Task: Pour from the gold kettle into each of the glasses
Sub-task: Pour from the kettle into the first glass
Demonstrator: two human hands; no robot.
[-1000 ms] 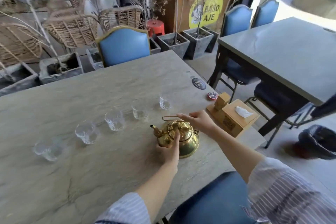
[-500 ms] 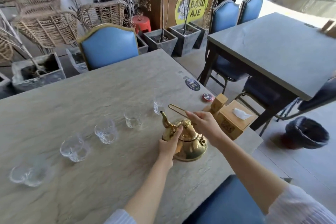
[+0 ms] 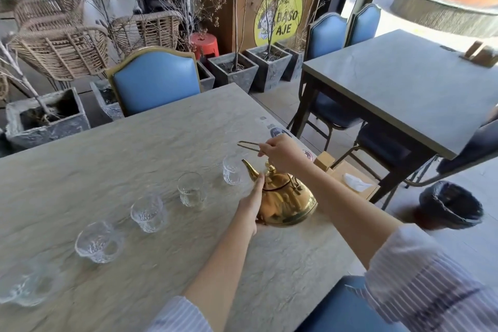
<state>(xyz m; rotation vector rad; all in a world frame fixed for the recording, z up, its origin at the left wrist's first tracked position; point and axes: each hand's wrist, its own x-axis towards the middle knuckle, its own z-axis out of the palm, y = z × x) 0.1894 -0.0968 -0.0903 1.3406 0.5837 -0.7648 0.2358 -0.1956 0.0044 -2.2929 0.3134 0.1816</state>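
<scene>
The gold kettle point(image 3: 285, 201) is tilted, spout up and to the left, close to the rightmost glass point(image 3: 231, 174). My right hand point(image 3: 280, 152) grips its thin wire handle above the lid. My left hand point(image 3: 252, 202) rests flat against the kettle's left side, below the spout. Several clear glasses stand in a diagonal row on the stone table point(image 3: 134, 143): one point(image 3: 190, 191) left of the spout, then one point(image 3: 147, 213), another point(image 3: 98, 241), and a blurred one point(image 3: 25, 284) at the left edge.
A wooden tissue box point(image 3: 350, 180) stands at the table's right edge behind my right arm. A blue chair point(image 3: 156, 81) faces the far side. A second table point(image 3: 404, 83) with chairs stands to the right, a black bin point(image 3: 450, 205) on the floor.
The kettle has tipped further and shifted toward the rightmost glass, its handle raised by my right hand. My left hand slid lower along the kettle's side. The camera turned slightly left.
</scene>
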